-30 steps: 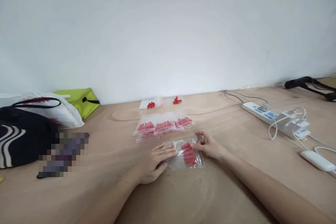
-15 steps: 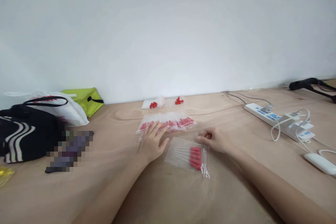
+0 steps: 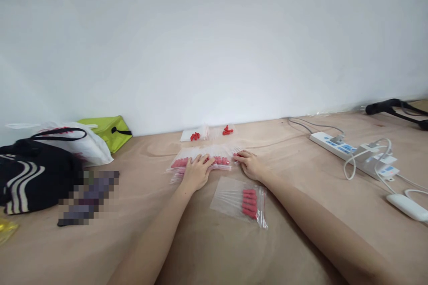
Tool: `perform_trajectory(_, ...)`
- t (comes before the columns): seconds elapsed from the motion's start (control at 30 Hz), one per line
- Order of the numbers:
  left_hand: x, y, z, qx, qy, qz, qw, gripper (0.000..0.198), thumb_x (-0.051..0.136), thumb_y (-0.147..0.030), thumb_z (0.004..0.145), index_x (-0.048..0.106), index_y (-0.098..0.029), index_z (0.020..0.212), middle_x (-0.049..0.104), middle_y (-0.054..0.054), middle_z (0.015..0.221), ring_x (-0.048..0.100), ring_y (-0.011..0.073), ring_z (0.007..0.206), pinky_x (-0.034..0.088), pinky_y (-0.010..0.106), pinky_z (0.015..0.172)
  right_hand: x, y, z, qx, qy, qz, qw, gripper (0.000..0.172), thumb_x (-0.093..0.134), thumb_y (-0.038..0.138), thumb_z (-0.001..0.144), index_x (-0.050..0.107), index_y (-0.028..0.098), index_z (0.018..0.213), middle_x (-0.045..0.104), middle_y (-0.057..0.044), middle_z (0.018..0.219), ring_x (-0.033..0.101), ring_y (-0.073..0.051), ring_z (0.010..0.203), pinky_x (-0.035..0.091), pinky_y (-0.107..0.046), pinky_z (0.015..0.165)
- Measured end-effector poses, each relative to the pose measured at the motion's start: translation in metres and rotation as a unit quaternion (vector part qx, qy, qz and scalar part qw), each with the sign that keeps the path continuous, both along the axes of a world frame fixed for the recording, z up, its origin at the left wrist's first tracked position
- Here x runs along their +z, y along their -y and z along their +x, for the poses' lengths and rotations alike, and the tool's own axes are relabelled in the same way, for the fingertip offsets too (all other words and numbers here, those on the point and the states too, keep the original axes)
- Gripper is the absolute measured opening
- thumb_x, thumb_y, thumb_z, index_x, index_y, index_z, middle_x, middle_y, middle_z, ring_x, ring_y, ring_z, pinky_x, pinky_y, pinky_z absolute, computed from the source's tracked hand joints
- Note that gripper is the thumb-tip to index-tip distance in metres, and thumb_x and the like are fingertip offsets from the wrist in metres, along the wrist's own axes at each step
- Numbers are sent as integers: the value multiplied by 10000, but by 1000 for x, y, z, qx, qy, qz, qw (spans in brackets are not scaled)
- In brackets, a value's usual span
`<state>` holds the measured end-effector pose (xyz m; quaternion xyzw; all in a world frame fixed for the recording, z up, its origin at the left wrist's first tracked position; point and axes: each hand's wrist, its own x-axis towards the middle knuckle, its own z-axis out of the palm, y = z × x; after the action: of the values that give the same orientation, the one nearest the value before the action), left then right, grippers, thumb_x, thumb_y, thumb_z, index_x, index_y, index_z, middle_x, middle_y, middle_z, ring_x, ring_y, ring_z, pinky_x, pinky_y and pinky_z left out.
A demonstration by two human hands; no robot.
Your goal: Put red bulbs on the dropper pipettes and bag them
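Near the middle of the table lies a row of overlapping clear zip bags (image 3: pixel 187 159) holding thin pieces with red ends. My left hand (image 3: pixel 197 173) rests on this row with its fingers spread. At the row's right end, my right hand (image 3: pixel 251 165) lies with fingers stretched over red-ended pieces; its fingertips touch them and partly hide them. Closer to me is a separate clear zip bag (image 3: pixel 230 198), flat on the table, with several white, thin-stemmed pieces inside. Their red ends line up at its right side.
Small red pieces (image 3: pixel 195 136) lie on clear bags by the wall, with another red heap (image 3: pixel 228 130) beside them. A power strip (image 3: pixel 331 142) with cables is at right. On the left are a black striped bag (image 3: pixel 43 182), a white plastic bag (image 3: pixel 100 149) and a lime-green bag (image 3: pixel 117 131).
My right hand has moved left and away from me, from beside the single bag to the row's right end. My left hand stays on the row, which has shifted slightly left.
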<state>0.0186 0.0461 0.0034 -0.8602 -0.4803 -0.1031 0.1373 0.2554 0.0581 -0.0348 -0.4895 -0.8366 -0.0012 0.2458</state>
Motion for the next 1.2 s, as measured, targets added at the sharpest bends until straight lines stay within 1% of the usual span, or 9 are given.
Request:
perform_trajectory(0.2,-1,6,-43,49,-1,23,999,315,401,-238,839,538,-276,1120,550,50,1191,444,303,1110,303,542,887,0,25,36,-89,23,13,996,403,384,147,784,527,225,1152,528,-73,1164,393,-224,1113,331,-396,883)
perform_trajectory(0.3,3,16,-48,57,13,80,995,319,453,-279,787,570,-229,1079,533,102,1198,398,329,1152,185,607,935,11,44,39,-117,2,38,992,347,379,239,822,542,203,1126,544,-99,1121,414,-241,1087,299,-428,887)
perform_trajectory(0.4,7,25,-34,-8,27,112,993,421,466,-256,754,509,-184,1166,495,129,1229,357,308,1196,112,583,992,27,60,25,-85,-36,-5,996,304,431,392,814,625,182,918,600,-93,918,508,-210,908,358,-358,813)
perform_trajectory(0.5,8,27,-10,-87,20,73,993,435,456,-227,770,479,-180,1202,487,113,1233,371,269,1192,244,459,1003,39,69,3,-17,-55,-131,990,325,541,475,728,606,164,793,597,-61,778,536,-159,716,396,-267,650)
perform_trajectory(0.63,8,19,18,-76,25,-5,997,356,441,-139,788,534,-184,1129,550,93,1134,475,243,1072,374,381,914,46,71,-17,-27,-56,-245,967,366,657,435,627,571,155,846,587,-26,725,505,-129,621,338,-221,525)
perform_trajectory(0.73,8,10,36,-60,73,-64,994,334,449,-97,779,570,-202,1072,587,76,1074,523,234,1003,397,384,880,46,68,-20,-12,-53,-304,951,245,631,391,662,566,156,688,532,15,587,449,-97,538,278,-205,476)
perform_trajectory(0.93,6,-3,74,-86,171,-88,978,377,455,-229,828,477,-165,1199,557,75,1165,508,179,1072,414,298,907,37,65,-17,18,-131,-292,947,170,601,303,680,512,169,628,462,55,523,395,-76,501,266,-198,479)
perform_trajectory(1.07,0,-7,68,-88,214,-63,971,331,381,-203,860,518,-135,1153,548,89,1185,484,168,1107,383,310,948,25,58,-10,67,-219,-257,939,186,543,315,719,441,185,633,428,60,544,368,-79,508,287,-201,489)
perform_trajectory(1.2,-4,-6,37,-86,162,-80,980,285,393,-218,853,592,-183,1053,598,63,1124,519,198,1061,386,382,927,17,48,-4,116,-324,-296,891,295,525,440,723,377,197,641,362,77,522,336,-71,485,291,-193,464)
